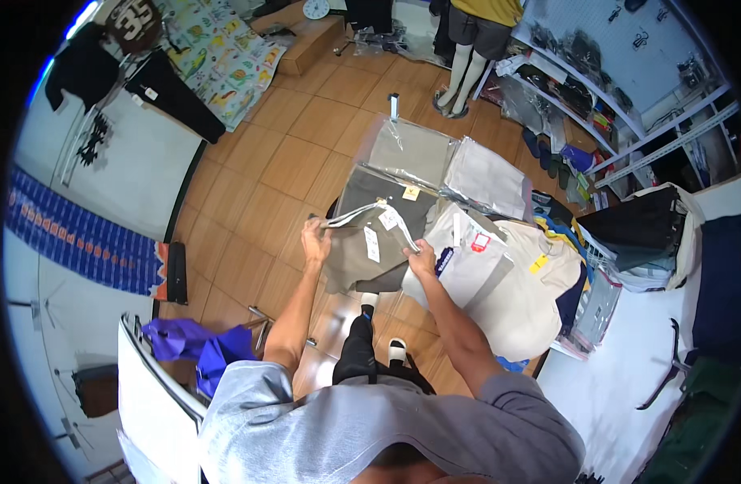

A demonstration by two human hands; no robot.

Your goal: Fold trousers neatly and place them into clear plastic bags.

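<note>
My left hand (pixel 316 241) grips one end of the waistband of an olive-brown garment (pixel 346 260), and my right hand (pixel 421 257) grips the other end. The waistband's pale inner side faces up between them, with white paper tags (pixel 372 244) hanging from it. Behind it lies a dark grey folded garment (pixel 370 187) with a cream tag. Farther back are a bagged taupe garment (pixel 410 151) and a bagged whitish garment (pixel 487 178). Beside my right hand rests a light grey garment (pixel 467 266) with a red-edged tag, next to a cream garment (pixel 519 302) with a yellow tag.
On the right a white table (pixel 612 363) bears a black clothes hanger (pixel 670 366) and a basket with dark clothes (pixel 643 230). Shelves (pixel 564 91) with bagged goods and mannequin legs (pixel 467 75) stand farther back. Purple cloth (pixel 225 357) hangs near my left elbow.
</note>
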